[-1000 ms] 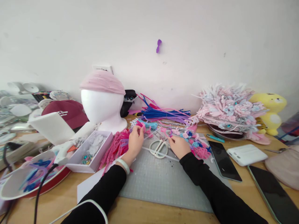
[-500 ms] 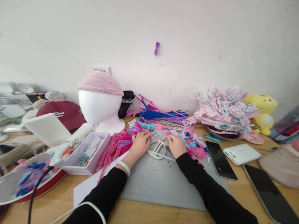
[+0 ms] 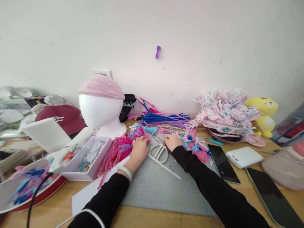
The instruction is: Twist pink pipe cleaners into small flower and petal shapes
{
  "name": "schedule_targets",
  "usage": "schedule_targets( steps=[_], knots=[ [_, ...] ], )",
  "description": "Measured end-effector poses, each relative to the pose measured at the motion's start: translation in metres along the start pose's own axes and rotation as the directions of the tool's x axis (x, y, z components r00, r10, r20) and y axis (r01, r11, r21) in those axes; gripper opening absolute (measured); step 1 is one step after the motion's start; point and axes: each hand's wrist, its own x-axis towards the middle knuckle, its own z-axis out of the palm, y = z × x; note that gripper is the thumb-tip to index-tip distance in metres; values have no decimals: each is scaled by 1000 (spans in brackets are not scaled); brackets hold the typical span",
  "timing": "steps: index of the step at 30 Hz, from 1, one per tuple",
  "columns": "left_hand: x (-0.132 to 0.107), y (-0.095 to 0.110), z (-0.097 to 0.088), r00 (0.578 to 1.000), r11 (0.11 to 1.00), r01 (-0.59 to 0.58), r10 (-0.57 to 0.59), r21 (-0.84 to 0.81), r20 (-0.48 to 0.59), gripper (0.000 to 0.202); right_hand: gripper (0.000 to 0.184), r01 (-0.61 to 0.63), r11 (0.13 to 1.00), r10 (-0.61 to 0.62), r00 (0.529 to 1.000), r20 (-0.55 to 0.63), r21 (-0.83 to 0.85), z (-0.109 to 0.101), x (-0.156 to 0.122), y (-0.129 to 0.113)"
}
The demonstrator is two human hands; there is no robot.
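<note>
My left hand (image 3: 138, 148) rests on the far edge of the grey cutting mat (image 3: 163, 186), fingers curled on a pink pipe-cleaner piece beside the heap of pink bent pipe cleaners (image 3: 117, 150). My right hand (image 3: 173, 141) lies a little to the right, fingers pinched on a small pink piece near the pile of small pink and blue flowers (image 3: 196, 147). White-handled scissors (image 3: 158, 152) lie between the two hands. A white stick (image 3: 163, 165) lies slanted on the mat.
A white foam head with a pink cap (image 3: 101, 104) stands behind left. A bundle of blue, purple and pink pipe cleaners (image 3: 163, 117), a decorated headdress (image 3: 225, 114), a yellow plush (image 3: 263, 114), two phones (image 3: 222, 163), a power bank (image 3: 242, 157), a bead box (image 3: 87, 158) and a glue gun (image 3: 58, 156) lie around.
Both hands have drawn closer to the scissors and lowered onto the mat edge. The white stick has swung to a slant. The camera has shifted slightly.
</note>
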Motion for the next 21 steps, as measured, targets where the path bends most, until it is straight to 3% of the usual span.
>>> schedule_targets(
  steps=[6, 12, 16, 21],
  knots=[
    [-3, 3, -5, 1000, 999, -2, 4, 50, -30, 29, 37, 78, 982, -71, 996, 44, -172, -3, -2, -10],
    [-5, 4, -4, 999, 1000, 2, -1, 16, -45, 26, 26, 0, 975, -12, 999, -49, -224, -44, -1, 14],
    [-6, 5, -4, 997, 1000, 5, -6, -22, -72, 24, 18, -60, 972, 82, 992, 91, -228, -67, -5, 36],
    [-6, 6, -5, 995, 998, -8, 1, -64, -99, 21, 12, -32, 971, 71, 985, 160, -237, -70, -12, 48]
  ],
)
